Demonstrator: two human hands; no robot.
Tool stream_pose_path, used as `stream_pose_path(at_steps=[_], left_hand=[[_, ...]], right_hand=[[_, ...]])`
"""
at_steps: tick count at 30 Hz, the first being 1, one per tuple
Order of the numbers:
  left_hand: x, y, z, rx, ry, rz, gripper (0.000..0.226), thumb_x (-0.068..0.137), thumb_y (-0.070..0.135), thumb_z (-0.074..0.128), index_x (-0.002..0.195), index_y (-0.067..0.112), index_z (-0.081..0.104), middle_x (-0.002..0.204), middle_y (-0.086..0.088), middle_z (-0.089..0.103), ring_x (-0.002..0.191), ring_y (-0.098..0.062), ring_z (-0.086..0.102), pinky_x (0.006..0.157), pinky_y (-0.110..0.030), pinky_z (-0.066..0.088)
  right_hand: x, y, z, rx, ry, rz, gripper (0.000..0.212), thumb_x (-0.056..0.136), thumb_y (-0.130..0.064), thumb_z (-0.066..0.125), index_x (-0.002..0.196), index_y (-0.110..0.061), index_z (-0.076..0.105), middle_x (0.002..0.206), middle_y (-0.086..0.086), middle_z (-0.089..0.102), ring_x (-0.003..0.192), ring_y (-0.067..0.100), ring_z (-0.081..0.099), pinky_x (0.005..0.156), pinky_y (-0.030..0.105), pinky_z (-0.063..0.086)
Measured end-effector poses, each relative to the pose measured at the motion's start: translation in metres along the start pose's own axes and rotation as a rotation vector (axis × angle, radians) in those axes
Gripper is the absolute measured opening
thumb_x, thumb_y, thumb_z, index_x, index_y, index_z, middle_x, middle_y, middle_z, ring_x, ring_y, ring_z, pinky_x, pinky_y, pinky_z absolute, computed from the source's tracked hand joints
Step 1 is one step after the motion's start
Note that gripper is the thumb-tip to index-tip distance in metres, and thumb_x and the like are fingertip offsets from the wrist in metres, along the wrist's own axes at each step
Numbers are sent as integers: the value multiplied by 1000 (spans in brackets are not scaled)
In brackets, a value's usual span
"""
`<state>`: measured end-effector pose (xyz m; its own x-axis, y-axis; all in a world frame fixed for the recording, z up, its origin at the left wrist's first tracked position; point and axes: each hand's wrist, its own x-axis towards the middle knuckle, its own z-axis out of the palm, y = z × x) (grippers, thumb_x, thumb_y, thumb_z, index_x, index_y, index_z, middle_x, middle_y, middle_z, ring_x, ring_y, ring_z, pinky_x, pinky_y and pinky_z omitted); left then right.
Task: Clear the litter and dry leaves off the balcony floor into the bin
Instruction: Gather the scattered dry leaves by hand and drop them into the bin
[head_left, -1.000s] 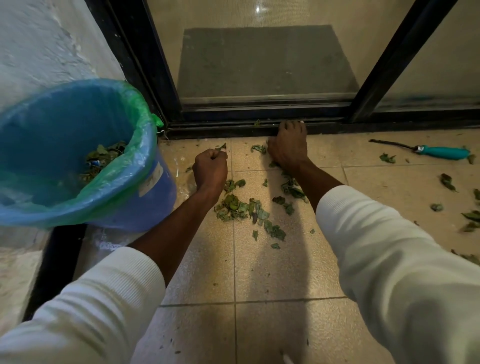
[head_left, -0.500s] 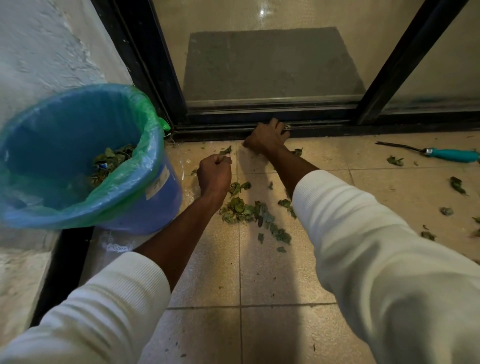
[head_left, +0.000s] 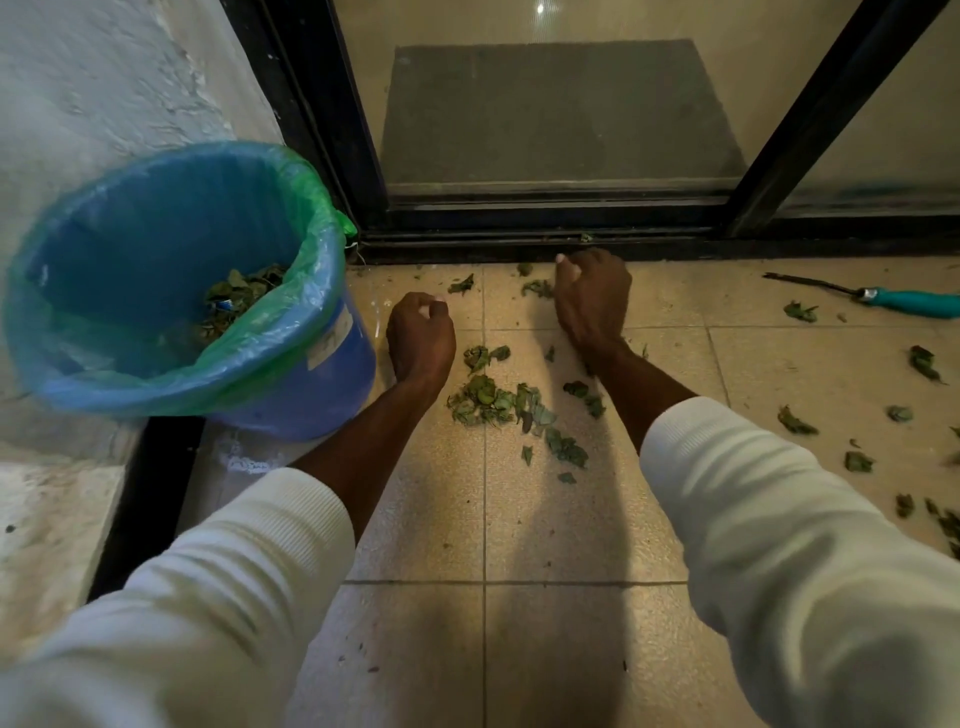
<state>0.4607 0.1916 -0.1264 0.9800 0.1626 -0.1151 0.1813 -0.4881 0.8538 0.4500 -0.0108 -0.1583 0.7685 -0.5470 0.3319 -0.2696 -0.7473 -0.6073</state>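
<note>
Dry green leaves (head_left: 498, 402) lie heaped on the tiled floor between my forearms, and more leaves (head_left: 537, 287) lie near the door track. The blue bin (head_left: 332, 364) with a green liner stands at the left and has leaves in its bottom. My left hand (head_left: 421, 338) hovers beside the bin, curled into a fist; nothing shows in it. My right hand (head_left: 592, 296) sits just in front of the black door track (head_left: 519, 241), fingers curled under, and what they hold is hidden. One small leaf (head_left: 586, 237) lies on the track.
A teal-handled tool (head_left: 914, 303) lies on the floor at the right. Scattered leaves (head_left: 795, 422) dot the tiles on the right side. A sliding glass door is ahead, with a white wall and a dark gap along the left.
My right hand went from lying flat on the floor to reaching the door track, then drew back slightly with its fingers curled. My left fist stayed near the bin.
</note>
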Motion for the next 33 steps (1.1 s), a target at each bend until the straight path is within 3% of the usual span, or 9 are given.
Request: stream_pose_path(at_steps=[3, 6, 10, 12, 15, 20, 25, 29, 33], left_hand=[[9, -17, 0, 246, -116, -59, 62, 101, 46, 40, 151, 9, 31, 159, -13, 25, 146, -28, 23, 119, -40, 20], [11, -26, 3, 388, -234, -62, 73, 102, 51, 31, 157, 8, 9, 164, -13, 1, 151, -27, -1, 122, -42, 2], [-3, -28, 13, 257, -481, 269, 61, 105, 40, 37, 157, 13, 18, 164, -7, 15, 150, -20, 13, 122, -37, 15], [0, -23, 18, 195, -427, 351, 57, 105, 36, 39, 156, 15, 23, 162, -6, 21, 149, -19, 17, 121, -37, 19], [28, -9, 24, 273, -301, 255, 62, 103, 41, 40, 156, 17, 19, 164, -6, 12, 151, -22, 10, 122, -43, 16], [58, 10, 33, 356, -460, 167, 57, 104, 40, 37, 154, 14, 25, 161, -9, 22, 147, -27, 21, 118, -38, 21], [22, 3, 35, 313, -586, 365, 36, 105, 30, 37, 135, 14, 50, 136, -7, 51, 123, -22, 50, 87, -21, 34], [-14, -24, 24, 236, -622, 490, 33, 106, 31, 34, 128, 17, 54, 124, -5, 58, 111, -17, 54, 95, -38, 46], [-65, -33, 5, 154, -751, 489, 39, 106, 33, 37, 140, 18, 50, 141, -2, 52, 126, -13, 48, 106, -27, 36]], right_hand=[[-14, 14, 2, -125, -165, 244, 58, 101, -45, 39, 139, -1, 48, 148, 20, 42, 138, 35, 37, 115, 44, 27], [-29, 13, 8, -105, -356, 165, 61, 100, -46, 36, 141, -2, 41, 149, 20, 39, 136, 36, 36, 114, 50, 31], [-44, -7, 5, 86, -479, -116, 44, 102, -37, 38, 136, -14, 53, 138, 11, 55, 124, 26, 51, 102, 34, 41], [-35, -13, 5, 83, -389, -83, 45, 104, -34, 39, 141, -10, 50, 147, 12, 49, 135, 26, 43, 111, 32, 32], [-9, -14, 9, 7, -431, 32, 58, 102, -38, 45, 148, -4, 38, 156, 15, 34, 145, 28, 28, 118, 35, 22], [13, -19, 22, -150, -658, -88, 64, 100, -41, 47, 154, -13, 25, 160, 14, 21, 147, 34, 18, 119, 43, 19], [-3, -24, 20, -86, -752, -344, 38, 87, -27, 55, 119, -7, 64, 124, 14, 59, 121, 30, 49, 105, 39, 35], [-46, -20, -6, 23, -719, -368, 32, 79, -24, 48, 93, -3, 67, 93, 13, 63, 89, 29, 59, 83, 40, 46], [-96, -5, -46, 31, -671, -354, 29, 94, -18, 47, 111, -6, 67, 111, 14, 66, 104, 28, 58, 94, 36, 43]])
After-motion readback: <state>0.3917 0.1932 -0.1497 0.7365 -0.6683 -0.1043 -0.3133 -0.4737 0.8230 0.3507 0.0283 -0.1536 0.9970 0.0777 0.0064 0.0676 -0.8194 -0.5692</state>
